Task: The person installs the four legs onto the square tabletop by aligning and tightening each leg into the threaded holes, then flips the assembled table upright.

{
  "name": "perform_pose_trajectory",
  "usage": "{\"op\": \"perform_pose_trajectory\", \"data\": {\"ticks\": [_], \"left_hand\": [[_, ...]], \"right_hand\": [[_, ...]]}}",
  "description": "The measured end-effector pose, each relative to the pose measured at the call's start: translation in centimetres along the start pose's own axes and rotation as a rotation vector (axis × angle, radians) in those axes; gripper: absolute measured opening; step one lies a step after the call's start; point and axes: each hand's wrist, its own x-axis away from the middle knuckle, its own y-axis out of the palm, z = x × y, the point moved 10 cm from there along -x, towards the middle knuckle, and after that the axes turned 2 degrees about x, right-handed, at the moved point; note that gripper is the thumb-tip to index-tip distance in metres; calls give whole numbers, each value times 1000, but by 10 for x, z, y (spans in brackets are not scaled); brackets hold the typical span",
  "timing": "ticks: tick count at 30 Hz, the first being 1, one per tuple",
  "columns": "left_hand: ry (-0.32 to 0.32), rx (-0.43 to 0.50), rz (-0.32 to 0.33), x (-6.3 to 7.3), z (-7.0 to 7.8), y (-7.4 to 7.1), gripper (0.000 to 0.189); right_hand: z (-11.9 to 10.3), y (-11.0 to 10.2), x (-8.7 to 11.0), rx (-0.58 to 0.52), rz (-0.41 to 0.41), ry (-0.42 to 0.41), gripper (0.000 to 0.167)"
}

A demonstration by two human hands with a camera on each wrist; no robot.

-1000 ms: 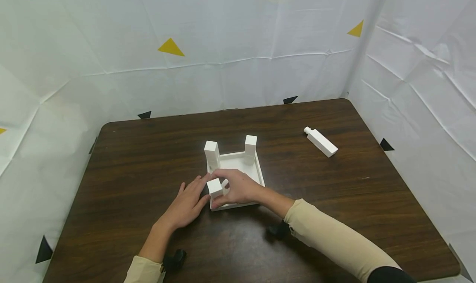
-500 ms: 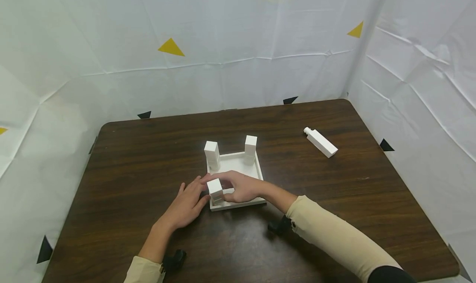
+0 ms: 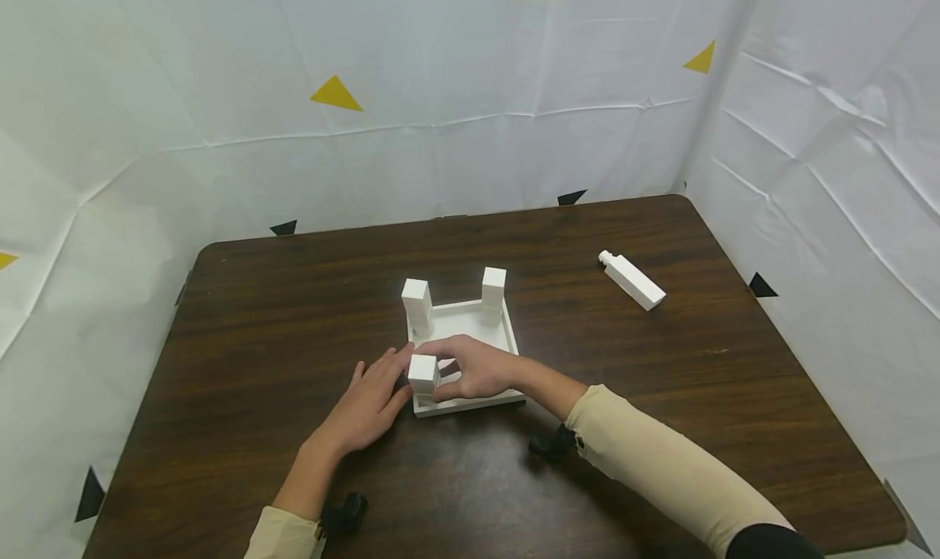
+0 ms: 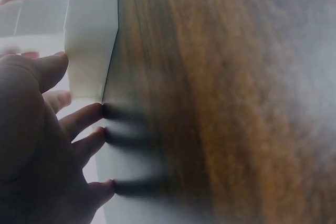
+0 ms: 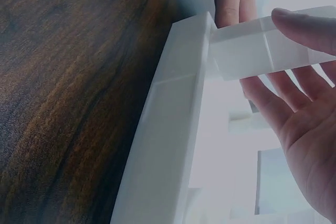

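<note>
A white square panel [image 3: 470, 324] with a raised rim lies on the table, shaped like a small upturned tabletop. At its near left corner stands a white table leg [image 3: 423, 373], upright. My right hand [image 3: 481, 370] holds this leg, thumb on the near side and fingers around the far side; the right wrist view shows the leg [image 5: 247, 51] between thumb and fingers, its lower end at the panel's corner. My left hand [image 3: 373, 402] rests against the panel's left edge with fingers spread, and in the left wrist view its fingertips touch the panel's side wall [image 4: 92, 40].
Two more white legs, a left one [image 3: 417, 306] and a right one [image 3: 494, 294], stand at the panel's far corners. A loose leg [image 3: 633, 281] with a narrow knobbed end lies at the right on the brown table [image 3: 294, 314]. White sheets [image 3: 470, 53] hang behind and beside it.
My right hand's fingers have loosened from the leg, reached around it, then closed on it again. The leg has turned slightly. My left hand stays at the panel's edge.
</note>
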Motion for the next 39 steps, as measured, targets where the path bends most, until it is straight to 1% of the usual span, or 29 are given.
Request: {"op": "perform_pose_trajectory", "data": {"ticks": [4,10,15,18,24,29,32,34,36,37,39], "left_hand": [[10,0,-22,0,-1,0,66],[27,46,-107,1,-1,0,77],[41,74,-151,1,-1,-3,85],[36,85,-156,1,-1,-3,86],[30,94,-144,0,0,-4,88],[19,99,-145,-1,-2,-3,88],[6,101,-143,0,-3,-3,88],[2,101,-136,1,-3,-3,88],[-1,98,-128,1,-3,-4,87],[1,97,-123,1,-3,-4,87],[3,90,-115,1,-2,-4,86]], "right_hand": [[-1,0,1,-8,20,2,55],[-1,0,2,-18,44,-14,53],[-2,0,4,-34,59,-35,54],[-1,1,4,-46,68,-40,57],[-1,0,6,-45,91,-51,58],[-3,0,8,4,104,-52,59],[-2,-2,12,32,106,-39,68],[0,-7,17,33,123,-17,71],[2,-18,25,23,158,-3,69],[2,-26,31,29,184,4,64],[4,-49,46,45,266,11,53]]}}
